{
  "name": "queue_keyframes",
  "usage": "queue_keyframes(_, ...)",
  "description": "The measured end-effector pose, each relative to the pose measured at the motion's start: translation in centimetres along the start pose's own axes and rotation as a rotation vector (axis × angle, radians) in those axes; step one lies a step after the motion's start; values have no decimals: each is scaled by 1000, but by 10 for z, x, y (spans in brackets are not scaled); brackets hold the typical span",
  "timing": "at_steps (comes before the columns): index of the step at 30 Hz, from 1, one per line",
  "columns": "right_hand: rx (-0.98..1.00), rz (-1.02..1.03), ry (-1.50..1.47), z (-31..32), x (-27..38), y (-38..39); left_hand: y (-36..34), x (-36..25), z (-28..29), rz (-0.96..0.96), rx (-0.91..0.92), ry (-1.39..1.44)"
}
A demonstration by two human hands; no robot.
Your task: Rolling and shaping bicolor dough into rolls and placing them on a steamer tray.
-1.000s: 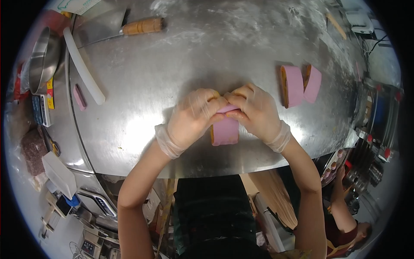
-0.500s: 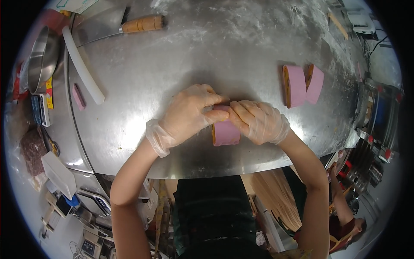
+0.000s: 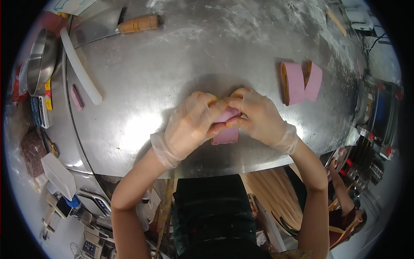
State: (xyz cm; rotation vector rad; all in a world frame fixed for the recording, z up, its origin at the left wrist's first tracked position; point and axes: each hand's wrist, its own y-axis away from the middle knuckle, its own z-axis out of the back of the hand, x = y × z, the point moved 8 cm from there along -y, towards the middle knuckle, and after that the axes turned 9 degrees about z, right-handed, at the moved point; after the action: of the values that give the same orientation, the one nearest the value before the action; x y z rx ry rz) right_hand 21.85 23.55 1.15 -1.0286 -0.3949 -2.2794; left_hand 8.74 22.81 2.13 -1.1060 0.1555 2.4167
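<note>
Pink dough is now pinched more tightly between the gloved left hand and right hand, both closed on it, suggesting shaping is progressing.

Both gloved hands, left hand and right hand, pinch a pink dough piece together on the floured steel bench, with two cut pink slabs lying well apart to the right.

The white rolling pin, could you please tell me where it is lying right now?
In the head view, the white rolling pin lies slantwise at the far left of the steel table, between the metal bowl and a wooden-handled scraper.
</note>
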Motion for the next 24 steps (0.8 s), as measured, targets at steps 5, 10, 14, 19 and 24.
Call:
queue_keyframes(5,-19,105,232,-5,17,7,7,6,-4,39,66,-11)
queue_keyframes(10,-120,-31,-129,-4,10,19,22,-12,-6,-197,-61,-139)
queue_keyframes(14,4,-83,-93,-16,8,27,31,-23,-7,-295,-96,-235)
queue_keyframes(19,-73,62,81,-22,21,34,29,-1,-6,132,74,109)
queue_keyframes(24,-136,190,193,-19,33,43,34,-4,-16,150,143,132)
